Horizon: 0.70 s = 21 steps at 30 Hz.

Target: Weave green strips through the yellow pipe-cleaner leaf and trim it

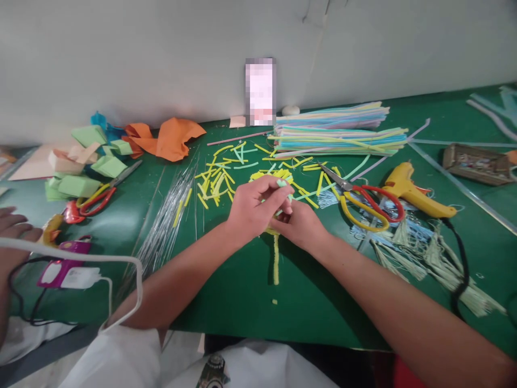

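My left hand is closed, thumb and forefinger pinched around a small light green pipe cleaner piece. Against it, my right hand has its fingers curled in at the same green piece; its fingertips are partly hidden. Beneath both hands lies a yellow pipe cleaner shape, mostly covered by them. A yellow stem sticks out from under the hands toward me. Short yellow pipe cleaner pieces lie scattered beyond and to the left. One tiny yellow bit rests near the table edge.
Right of my hands are scissors, a yellow glue gun and tassels. Pipe cleaner bundles and a phone stand at the back. Thin wires lie left. Another person's hand is at far left.
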Each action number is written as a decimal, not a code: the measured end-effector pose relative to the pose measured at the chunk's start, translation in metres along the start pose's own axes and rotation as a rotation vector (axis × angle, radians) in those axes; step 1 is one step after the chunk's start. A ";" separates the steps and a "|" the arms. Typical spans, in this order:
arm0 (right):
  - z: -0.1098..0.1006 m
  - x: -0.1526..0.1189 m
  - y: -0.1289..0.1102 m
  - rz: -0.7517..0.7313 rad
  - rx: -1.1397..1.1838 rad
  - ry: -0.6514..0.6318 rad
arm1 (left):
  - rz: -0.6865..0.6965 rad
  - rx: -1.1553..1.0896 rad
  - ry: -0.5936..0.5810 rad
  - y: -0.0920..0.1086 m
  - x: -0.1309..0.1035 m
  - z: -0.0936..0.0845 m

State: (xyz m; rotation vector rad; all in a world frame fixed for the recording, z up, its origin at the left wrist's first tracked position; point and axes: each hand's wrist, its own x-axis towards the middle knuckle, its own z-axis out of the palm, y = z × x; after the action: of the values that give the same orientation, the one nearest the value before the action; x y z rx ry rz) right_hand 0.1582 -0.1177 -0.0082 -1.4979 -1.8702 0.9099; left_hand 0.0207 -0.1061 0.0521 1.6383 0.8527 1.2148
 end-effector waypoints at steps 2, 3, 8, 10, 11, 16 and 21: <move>0.002 0.000 -0.001 -0.021 -0.028 0.023 | -0.026 -0.082 0.009 0.000 0.000 0.000; 0.002 0.000 -0.002 -0.033 -0.040 0.034 | -0.024 -0.110 0.021 -0.001 0.000 0.000; 0.001 -0.002 -0.007 -0.024 -0.111 0.049 | 0.110 -0.132 0.122 -0.005 -0.001 0.001; 0.001 -0.002 -0.008 -0.030 -0.119 0.043 | 0.155 -0.114 0.172 -0.007 -0.001 0.000; 0.000 -0.002 -0.008 -0.035 -0.116 0.036 | 0.165 -0.103 0.197 -0.009 -0.001 0.000; 0.001 -0.002 -0.004 -0.025 -0.076 0.004 | 0.180 -0.045 0.260 -0.015 0.003 -0.002; 0.000 -0.002 -0.002 -0.028 -0.016 -0.006 | 0.207 -0.027 0.264 -0.023 0.003 -0.005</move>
State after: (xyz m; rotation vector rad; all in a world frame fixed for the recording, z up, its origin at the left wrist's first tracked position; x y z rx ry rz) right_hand 0.1577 -0.1198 -0.0065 -1.4756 -1.9025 0.8896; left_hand 0.0168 -0.0938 0.0323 1.5958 0.8369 1.6068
